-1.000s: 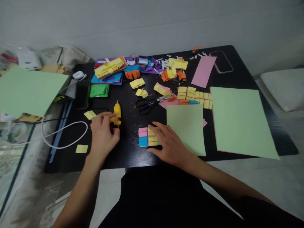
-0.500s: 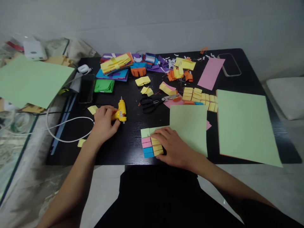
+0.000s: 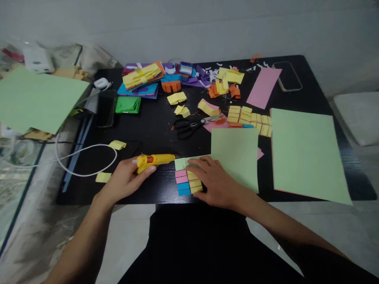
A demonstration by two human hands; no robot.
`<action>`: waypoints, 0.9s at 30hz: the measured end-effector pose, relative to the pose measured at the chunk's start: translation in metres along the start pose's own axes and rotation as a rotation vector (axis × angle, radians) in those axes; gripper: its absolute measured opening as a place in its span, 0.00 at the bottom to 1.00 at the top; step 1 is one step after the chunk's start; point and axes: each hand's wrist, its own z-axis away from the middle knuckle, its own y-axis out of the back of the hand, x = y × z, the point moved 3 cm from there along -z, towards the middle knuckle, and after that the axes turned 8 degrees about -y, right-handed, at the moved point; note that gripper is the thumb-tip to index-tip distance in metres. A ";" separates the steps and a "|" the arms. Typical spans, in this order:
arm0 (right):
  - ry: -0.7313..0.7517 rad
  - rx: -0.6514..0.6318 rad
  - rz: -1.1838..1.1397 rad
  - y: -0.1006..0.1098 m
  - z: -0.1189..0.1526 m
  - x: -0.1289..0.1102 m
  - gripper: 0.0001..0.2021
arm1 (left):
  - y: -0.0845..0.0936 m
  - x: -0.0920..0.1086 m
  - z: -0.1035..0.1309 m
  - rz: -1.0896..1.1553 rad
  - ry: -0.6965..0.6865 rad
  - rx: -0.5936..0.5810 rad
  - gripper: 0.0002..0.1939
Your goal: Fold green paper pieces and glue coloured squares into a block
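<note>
My left hand [image 3: 127,177] is wrapped round the grip of a yellow glue gun [image 3: 156,159], whose nozzle points right toward a group of folded paper pieces. That group has green, pink [image 3: 181,176], blue [image 3: 184,189] and yellow [image 3: 195,185] pieces near the table's front edge. Spread over the yellow and green pieces, my right hand [image 3: 216,181] rests with its fingers apart and its thumb at the lower yellow piece. A light green sheet [image 3: 235,154] lies partly under my right hand and wrist.
Black scissors [image 3: 188,127] lie behind the hands. Folded papers and scraps [image 3: 219,85] spread along the back of the black table [image 3: 160,134]. A large green sheet [image 3: 306,154] is at right, a phone [image 3: 106,108] and white cable [image 3: 85,174] at left.
My left hand has lifted the glue gun, turned it so the nozzle points right, and brought it nearer the paper pieces. My right hand has stayed in place.
</note>
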 end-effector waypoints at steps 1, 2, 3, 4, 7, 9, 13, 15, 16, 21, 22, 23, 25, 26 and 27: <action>0.003 -0.004 0.001 0.000 0.000 0.000 0.31 | -0.002 0.001 0.000 -0.014 0.008 -0.029 0.19; 0.006 -0.011 0.004 0.000 0.000 0.000 0.31 | -0.003 0.001 -0.001 -0.034 0.010 -0.049 0.21; 0.009 -0.018 0.009 0.001 0.001 -0.001 0.31 | -0.004 0.001 -0.002 -0.053 0.009 -0.059 0.22; 0.013 -0.025 0.014 0.001 0.001 -0.001 0.31 | -0.005 0.001 -0.004 -0.068 0.002 -0.061 0.24; 0.030 -0.039 0.023 0.002 0.001 -0.002 0.31 | -0.007 0.002 -0.008 -0.100 -0.019 -0.064 0.25; 0.041 -0.037 0.024 0.002 0.002 -0.002 0.32 | -0.008 0.003 -0.010 -0.107 -0.034 -0.067 0.26; 0.058 -0.017 0.025 0.000 0.002 -0.001 0.32 | -0.010 0.006 -0.014 -0.112 -0.054 -0.076 0.27; 0.067 -0.005 0.028 0.000 0.002 -0.001 0.32 | -0.011 0.006 -0.015 -0.123 -0.059 -0.080 0.27; 0.068 -0.002 0.030 0.000 0.002 -0.001 0.32 | -0.011 0.006 -0.016 -0.131 -0.062 -0.078 0.27; 0.049 -0.031 0.039 -0.001 0.001 -0.001 0.33 | -0.012 0.004 -0.015 -0.167 -0.052 -0.079 0.28; 0.045 -0.035 0.040 -0.001 0.000 -0.001 0.33 | -0.012 0.003 -0.014 -0.169 -0.048 -0.082 0.28; 0.042 -0.037 0.042 -0.001 0.000 -0.001 0.33 | -0.012 0.003 -0.014 -0.170 -0.045 -0.082 0.28; 0.040 -0.038 0.047 -0.001 0.000 -0.001 0.34 | -0.010 0.003 -0.013 -0.171 -0.044 -0.072 0.28; 0.038 -0.040 0.048 -0.002 0.000 -0.001 0.34 | -0.009 0.003 -0.012 -0.173 -0.045 -0.068 0.28; 0.037 -0.043 0.047 -0.002 0.000 -0.001 0.34 | -0.008 0.003 -0.012 -0.176 -0.045 -0.063 0.28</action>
